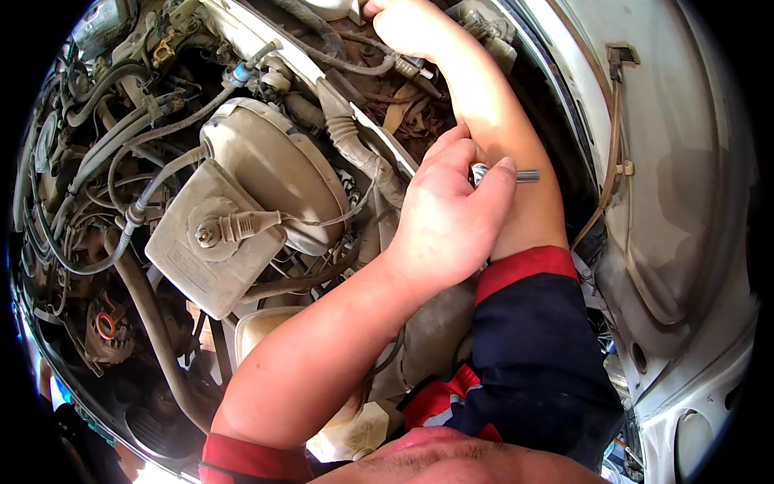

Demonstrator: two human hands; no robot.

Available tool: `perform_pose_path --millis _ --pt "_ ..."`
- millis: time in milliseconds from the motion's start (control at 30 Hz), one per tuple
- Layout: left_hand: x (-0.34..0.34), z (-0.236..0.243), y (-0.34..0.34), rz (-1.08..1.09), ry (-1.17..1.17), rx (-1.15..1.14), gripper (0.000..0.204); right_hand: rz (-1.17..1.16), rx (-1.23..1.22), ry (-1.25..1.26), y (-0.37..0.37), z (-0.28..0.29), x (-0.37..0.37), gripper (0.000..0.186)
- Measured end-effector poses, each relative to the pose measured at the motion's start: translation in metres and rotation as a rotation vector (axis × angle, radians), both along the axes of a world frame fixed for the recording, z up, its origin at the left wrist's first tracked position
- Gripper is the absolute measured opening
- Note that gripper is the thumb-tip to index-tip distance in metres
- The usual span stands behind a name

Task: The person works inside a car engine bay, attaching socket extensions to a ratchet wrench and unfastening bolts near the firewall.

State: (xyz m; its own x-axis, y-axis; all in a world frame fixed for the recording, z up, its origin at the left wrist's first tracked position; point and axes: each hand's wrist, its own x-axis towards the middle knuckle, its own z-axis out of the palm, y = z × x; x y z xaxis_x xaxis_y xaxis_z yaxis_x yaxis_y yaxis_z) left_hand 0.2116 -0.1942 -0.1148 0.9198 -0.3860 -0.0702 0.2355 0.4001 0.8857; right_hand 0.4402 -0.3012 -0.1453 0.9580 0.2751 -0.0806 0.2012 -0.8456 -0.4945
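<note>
My left hand (447, 206) is closed around what looks like a chrome socket wrench (528, 176), in front of my right forearm. A short round metal bar sticks out past the thumb, while the rest of the tool is mostly hidden by the fingers. My right arm stretches up into the cavity behind the engine bay panel. At the top edge, my right hand (395, 22) is beside a whitish part (332, 8). Its fingers are largely cut off by the picture's edge, so their grip does not show.
Left of my hands are a dusty brake booster (270, 157) and a pale reservoir (205, 242) with a cable plug on its cap. Hoses and wires crowd the far left. Dry leaves (407, 113) lie in the cavity. A white body panel (677, 161) bounds the right.
</note>
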Motion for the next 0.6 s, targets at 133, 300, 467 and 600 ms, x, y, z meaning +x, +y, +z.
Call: perform_pose_path --millis 133,300,467,600 --pt "0.000 -0.002 -0.001 0.007 -0.013 -0.027 0.021 -0.063 0.095 -0.137 0.003 0.009 -0.010 0.019" --pt "-0.003 0.000 -0.002 -0.040 0.066 -0.010 0.027 0.128 -0.181 -0.136 -0.009 0.053 -0.047 0.029" --pt "-0.003 0.002 0.002 -0.073 0.046 0.029 0.028 0.137 -0.450 0.031 0.006 0.048 -0.090 0.076" --pt "-0.001 0.003 0.004 -0.082 0.005 0.082 0.029 0.074 -0.318 0.001 0.007 0.045 -0.097 0.078"
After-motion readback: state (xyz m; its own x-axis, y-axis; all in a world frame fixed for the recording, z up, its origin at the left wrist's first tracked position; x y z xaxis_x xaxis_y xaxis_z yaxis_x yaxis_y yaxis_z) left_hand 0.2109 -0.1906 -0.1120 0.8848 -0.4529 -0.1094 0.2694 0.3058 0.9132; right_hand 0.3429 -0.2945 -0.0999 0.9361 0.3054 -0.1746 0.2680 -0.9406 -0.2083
